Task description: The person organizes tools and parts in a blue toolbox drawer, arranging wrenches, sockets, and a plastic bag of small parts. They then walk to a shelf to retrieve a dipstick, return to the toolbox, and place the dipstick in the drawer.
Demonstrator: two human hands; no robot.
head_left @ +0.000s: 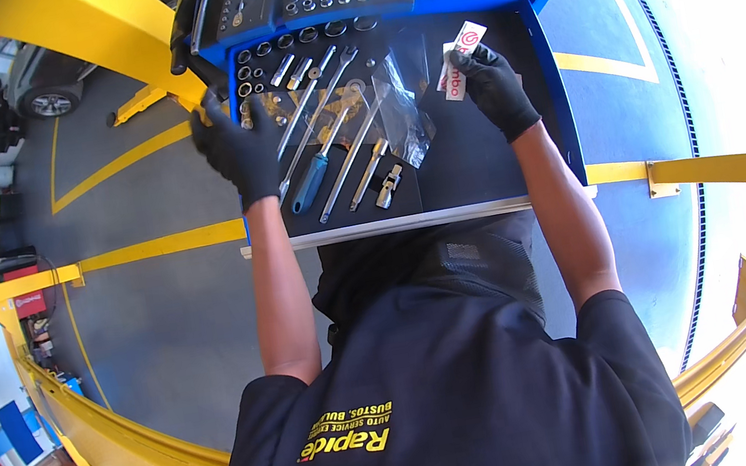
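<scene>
Some flat, oblong white slips [467,37]

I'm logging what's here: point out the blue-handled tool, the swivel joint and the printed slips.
Blue-handled tool [311,183], head view: middle of the handle.
Swivel joint [389,187], head view: middle of its body.
Printed slips [469,36], head view: upper end.

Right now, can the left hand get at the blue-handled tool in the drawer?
Probably yes. The left hand looks empty at the left of the drawer; the blue-handled tool lies to its right, handle uncovered. The right hand, holding white-and-red cards, is clear of it.
</scene>
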